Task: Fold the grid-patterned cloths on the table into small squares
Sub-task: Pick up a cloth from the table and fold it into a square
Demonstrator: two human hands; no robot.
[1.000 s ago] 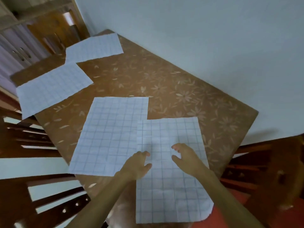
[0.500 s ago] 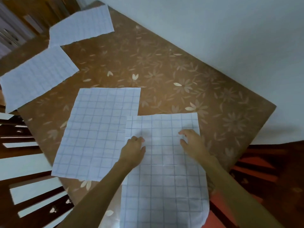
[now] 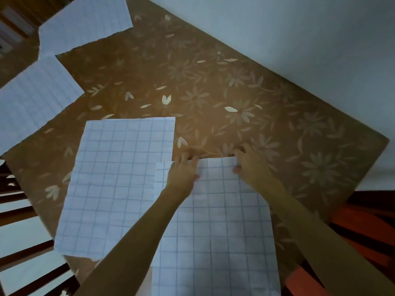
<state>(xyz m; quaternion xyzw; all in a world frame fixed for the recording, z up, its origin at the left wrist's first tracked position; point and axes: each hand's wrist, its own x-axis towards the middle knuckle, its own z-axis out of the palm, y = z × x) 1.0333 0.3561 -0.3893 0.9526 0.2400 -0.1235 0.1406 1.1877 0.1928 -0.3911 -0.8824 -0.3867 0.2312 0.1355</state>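
Floral brown table (image 3: 235, 99): left hand (image 3: 181, 174) and right hand (image 3: 251, 165) both pinch nearest grid cloth's (image 3: 213, 231) far edge, likely ready to fold it.

The nearest cloth (image 3: 215, 231) is looking thin and matt, pale white with a fine blue grid, and it is showing sharp straight creases, almost like paper. The cloth beside it (image 3: 115, 189) is lying flat with the same dull, smooth face. Two more cloths (image 3: 36, 99) (image 3: 85, 24) at the far left are appearing equally matt, their far edges slightly ragged. The table (image 3: 213, 92) is wearing a brown covering printed with pale flowers and leaves; it is catching a soft sheen, so it is looking smooth and slightly glossy. The wall (image 3: 299, 39) is looking plain, matt and painted. The dark slats (image 3: 25, 210) at the left are looking like polished wood.
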